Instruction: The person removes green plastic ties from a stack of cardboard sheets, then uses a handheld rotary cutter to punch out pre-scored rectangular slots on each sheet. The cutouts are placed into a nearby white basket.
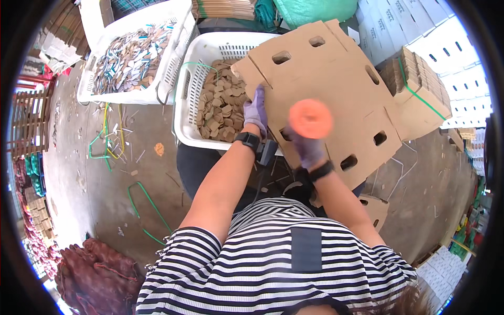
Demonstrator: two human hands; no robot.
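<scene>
A flat brown corrugated cardboard box blank with several oval hand holes lies tilted across the front of me and over the rim of a white plastic basket. My left hand, in a purple glove, grips the blank's left edge, thumb on its face. Above the blank, my gloved right hand is closed around a tool with a round orange head. Motion blurs the tool, and its handle is hidden. Small cardboard cut-outs fill much of the basket beside my left hand.
Another white basket at the upper left holds white, blue and brown cut-outs. A strapped stack of cardboard stands at the right. Green strapping and scraps lie on the concrete floor. Dark red mesh sacks sit at lower left.
</scene>
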